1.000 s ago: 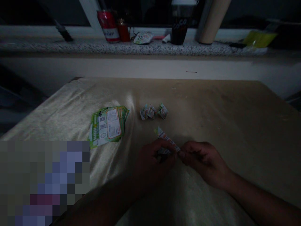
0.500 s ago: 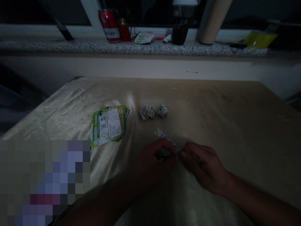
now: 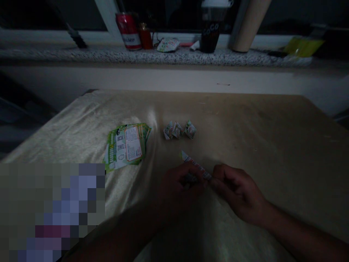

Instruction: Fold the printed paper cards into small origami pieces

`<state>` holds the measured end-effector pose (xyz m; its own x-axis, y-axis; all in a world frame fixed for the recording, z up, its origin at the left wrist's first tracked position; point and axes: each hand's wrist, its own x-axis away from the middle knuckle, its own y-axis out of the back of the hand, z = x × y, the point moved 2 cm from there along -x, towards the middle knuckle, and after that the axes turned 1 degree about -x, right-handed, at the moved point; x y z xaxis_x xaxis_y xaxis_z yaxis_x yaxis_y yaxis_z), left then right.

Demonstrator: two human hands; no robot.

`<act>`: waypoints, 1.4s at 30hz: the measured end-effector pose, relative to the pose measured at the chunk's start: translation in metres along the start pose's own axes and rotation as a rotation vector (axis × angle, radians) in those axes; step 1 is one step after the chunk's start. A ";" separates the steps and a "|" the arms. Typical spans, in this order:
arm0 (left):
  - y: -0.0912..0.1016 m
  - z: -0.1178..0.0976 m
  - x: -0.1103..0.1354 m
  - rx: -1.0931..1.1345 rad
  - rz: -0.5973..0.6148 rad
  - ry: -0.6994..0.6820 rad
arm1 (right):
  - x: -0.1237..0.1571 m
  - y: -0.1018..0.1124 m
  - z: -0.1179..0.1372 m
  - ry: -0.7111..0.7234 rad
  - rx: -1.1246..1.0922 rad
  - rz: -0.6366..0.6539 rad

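Observation:
Between my hands is a folded piece of printed paper (image 3: 196, 165), narrow and slanting, its pointed green-tinged end toward the upper left. My left hand (image 3: 182, 185) is closed on it, thumb and fingers pinching its near side. At its lower right end my right hand (image 3: 240, 189) is closed too, fingertips pressed against the paper's corner. Beyond them sit three small folded paper pieces (image 3: 176, 130), two touching and one slightly apart to the right. To the left lies a stack of green printed leaflets (image 3: 127, 145). The paper's underside is hidden by my fingers.
A pale cloth covers the table (image 3: 259, 120). Behind it, a speckled stone sill (image 3: 103, 54) holds a red can (image 3: 129, 31), a red lighter (image 3: 146, 36), a crumpled wrapper (image 3: 168, 45), a dark cup (image 3: 209, 34) and a tan cylinder (image 3: 248, 25). Blurred blocks cover the lower left.
My right fingers have shifted slightly at the paper's lower right corner, the thumb now lying straighter. The left hand keeps its pinch. The whole view has moved a little.

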<state>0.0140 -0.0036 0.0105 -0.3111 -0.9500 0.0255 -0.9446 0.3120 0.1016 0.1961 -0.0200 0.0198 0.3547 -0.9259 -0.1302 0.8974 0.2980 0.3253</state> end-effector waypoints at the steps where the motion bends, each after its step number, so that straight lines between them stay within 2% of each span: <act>1: 0.000 0.000 0.000 0.007 0.003 0.003 | 0.001 0.000 -0.002 -0.013 -0.021 -0.002; 6: 0.000 -0.002 0.000 0.043 0.012 0.018 | 0.001 0.001 -0.010 -0.029 -0.065 -0.085; 11: 0.002 -0.004 -0.001 -0.023 0.049 -0.012 | -0.004 0.008 -0.008 0.019 -0.168 -0.141; 13: 0.000 -0.006 -0.002 -0.081 0.158 -0.045 | -0.006 0.010 -0.006 0.037 -0.196 -0.138; 17: -0.007 -0.009 0.001 -0.276 0.451 -0.182 | -0.007 0.007 -0.004 0.057 -0.181 -0.126; 20: -0.007 -0.009 0.006 -0.386 0.539 -0.267 | -0.006 0.005 -0.006 0.052 -0.128 -0.147; 23: -0.004 -0.010 0.008 -0.393 0.470 -0.251 | -0.006 0.006 -0.007 0.020 -0.147 -0.191; 28: -0.001 -0.006 0.004 -0.092 0.127 -0.049 | -0.007 0.009 -0.006 -0.032 -0.295 -0.256; 32: -0.003 0.003 0.001 -0.014 0.125 0.102 | -0.008 0.008 -0.006 -0.060 -0.326 -0.231; 36: -0.001 0.005 0.002 -0.008 0.124 0.182 | -0.007 0.007 -0.009 -0.091 -0.348 -0.157; 42: 0.003 0.001 0.000 0.063 0.111 0.284 | -0.006 0.007 -0.007 -0.026 -0.243 -0.050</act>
<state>0.0113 -0.0025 0.0101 -0.3793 -0.8715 0.3107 -0.9139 0.4054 0.0213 0.2019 -0.0113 0.0166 0.3044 -0.9455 -0.1155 0.9515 0.2961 0.0837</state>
